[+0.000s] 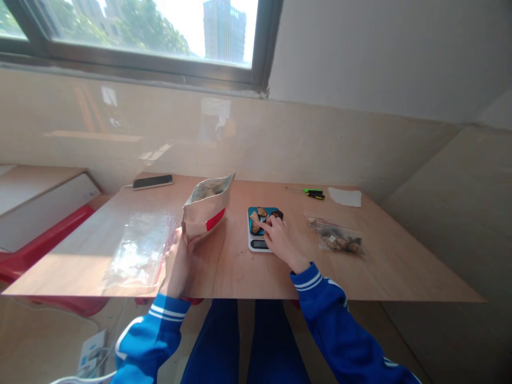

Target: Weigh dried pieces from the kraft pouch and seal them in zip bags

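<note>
My left hand (178, 262) grips the lower left side of an open brown paper bag (200, 214), which tilts up off the table. A red label shows on its front, and its silvery inside holds contents too dim to make out. Over a small kitchen scale (252, 242) is my right hand (279, 237), its fingers closed at what look like dried mushrooms (262, 212) on the blue top. The piece between the fingers is partly hidden. The scale's dark display shows beneath the hand, its reading too small to tell.
Clear zip bags (138, 250) lie at the left, a phone (153, 182) behind them. To the right are filled zip bags (340, 238), two screwdrivers (314, 193) and a white paper (344, 197). The wooden table (224, 277) meets the wall below a window.
</note>
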Tool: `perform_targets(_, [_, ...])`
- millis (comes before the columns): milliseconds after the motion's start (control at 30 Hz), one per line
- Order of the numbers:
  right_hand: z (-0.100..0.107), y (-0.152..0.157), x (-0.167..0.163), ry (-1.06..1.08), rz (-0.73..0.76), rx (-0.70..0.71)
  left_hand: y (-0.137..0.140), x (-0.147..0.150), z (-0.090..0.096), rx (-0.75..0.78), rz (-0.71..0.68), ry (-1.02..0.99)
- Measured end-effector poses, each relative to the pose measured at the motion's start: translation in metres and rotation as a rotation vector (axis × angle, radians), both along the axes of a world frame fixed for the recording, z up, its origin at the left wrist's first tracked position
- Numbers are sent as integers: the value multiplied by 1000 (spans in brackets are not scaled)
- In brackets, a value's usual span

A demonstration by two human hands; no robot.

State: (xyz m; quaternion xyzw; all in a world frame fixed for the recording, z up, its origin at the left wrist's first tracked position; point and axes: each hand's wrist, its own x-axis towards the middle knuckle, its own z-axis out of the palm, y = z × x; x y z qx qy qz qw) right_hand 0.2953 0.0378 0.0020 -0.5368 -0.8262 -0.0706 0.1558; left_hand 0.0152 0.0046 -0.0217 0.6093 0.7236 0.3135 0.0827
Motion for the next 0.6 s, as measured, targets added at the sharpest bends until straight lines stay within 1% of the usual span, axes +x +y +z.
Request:
perform_targets(133, [3, -6, 26, 294, -65, 72, 1, -1, -3, 40, -5, 31])
perform_targets(233, [-2, -15, 52, 434, -120, 110, 2, -2, -6, 25, 14, 43])
perform_targets(300, [-11, -23, 68, 479, -164, 104, 4, -3, -8, 21, 23, 55])
perform_targets(400, [-30, -37, 87, 540, -237, 72, 7, -4, -11, 35, 37, 81])
perform_targets(500, [-50, -53, 96, 607, -302, 54, 11, -5, -15, 34, 85, 62])
perform_targets(600, [-65, -64, 97, 660, -346, 74, 13, -6, -17, 11, 132, 14])
